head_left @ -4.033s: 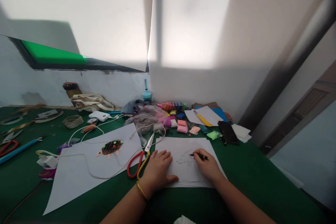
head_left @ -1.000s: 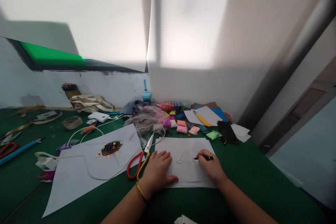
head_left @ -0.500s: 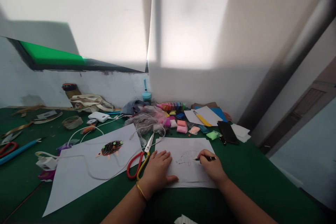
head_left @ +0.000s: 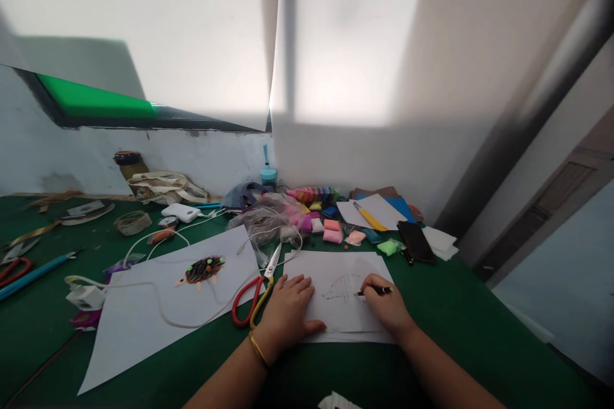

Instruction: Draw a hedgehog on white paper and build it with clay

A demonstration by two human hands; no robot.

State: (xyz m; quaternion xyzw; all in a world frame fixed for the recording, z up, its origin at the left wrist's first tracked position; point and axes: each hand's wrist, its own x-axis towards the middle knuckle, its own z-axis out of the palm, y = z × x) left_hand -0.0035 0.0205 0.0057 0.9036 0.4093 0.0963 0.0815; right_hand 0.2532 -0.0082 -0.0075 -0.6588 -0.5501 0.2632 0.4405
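Between my hands lies a small stack of white paper [head_left: 330,326] with a hedgehog-like outline [head_left: 340,287] drawn on the top sheet. My right hand [head_left: 386,307] is closed around a black pen [head_left: 378,291], its tip on or just over the drawing's right part. Fingers spread, my left hand [head_left: 293,307] rests flat on the left side of the paper. A pair of scissors [head_left: 254,300] with red and yellow handles lies just left of that hand. Farther left, a larger white sheet [head_left: 139,332] bears a coloured clay hedgehog [head_left: 205,270].
Behind the paper lie several clay packs [head_left: 332,230], a plastic bag [head_left: 268,217] and a yellow utility knife [head_left: 370,217] on white paper. A dark phone-like object [head_left: 416,241] sits at the right. A white cable [head_left: 167,323] with a charger [head_left: 86,297] crosses the left sheet.
The lower outline and a leg of the drawing look darker now. My right hand with the pen has shifted very slightly; my left hand stays in place.
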